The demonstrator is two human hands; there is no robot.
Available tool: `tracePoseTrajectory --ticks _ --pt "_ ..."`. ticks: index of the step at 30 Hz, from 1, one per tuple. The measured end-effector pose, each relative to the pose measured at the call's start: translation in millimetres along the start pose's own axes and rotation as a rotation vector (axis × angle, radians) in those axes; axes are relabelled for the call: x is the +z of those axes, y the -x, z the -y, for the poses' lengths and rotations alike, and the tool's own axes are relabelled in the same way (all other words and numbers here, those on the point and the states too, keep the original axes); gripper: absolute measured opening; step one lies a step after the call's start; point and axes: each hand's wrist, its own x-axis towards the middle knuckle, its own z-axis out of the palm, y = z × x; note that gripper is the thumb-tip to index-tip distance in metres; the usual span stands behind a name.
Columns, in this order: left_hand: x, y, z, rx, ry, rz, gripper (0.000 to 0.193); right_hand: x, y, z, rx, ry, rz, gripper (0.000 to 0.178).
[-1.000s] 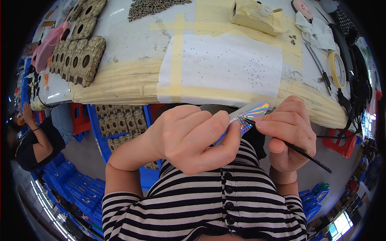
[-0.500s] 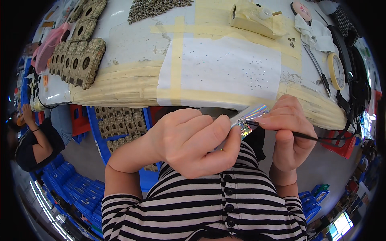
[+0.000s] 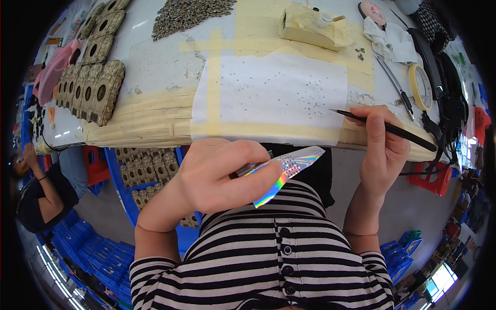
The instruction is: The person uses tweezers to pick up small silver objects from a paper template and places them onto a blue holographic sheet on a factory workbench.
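My left hand is closed on a shiny rainbow-coloured foil strip, just off the table's front edge. Rows of small dark dots run along the strip, and its inner part is hidden by my fingers. Black pointed tweezers are gripped in my right hand. Their tip is over the right part of a white sheet, close to scattered tiny specks. Whether the tip touches the sheet or holds a speck, I cannot tell.
Camouflage-patterned cases with round holes stand at the left, beside a pink basket. Small metal parts are heaped at the back. A tape-covered block, a tape roll and a knife lie rightward. Another person's arm is far left.
My right hand has taken the tweezers away from the foil strip, up and right to the white sheet. My left hand has moved left, and more of the strip shows.
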Motion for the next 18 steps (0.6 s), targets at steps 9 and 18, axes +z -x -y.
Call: tracePoseTrajectory --ticks 9,18 --pt "-3 12 23 -0.239 0.442 -0.15 0.02 -4 1 -12 -0.131 0.147 0.044 0.014" --pt "-2 16 31 -0.103 0.408 -0.128 0.022 5 1 -23 -0.233 0.187 -0.09 0.015"
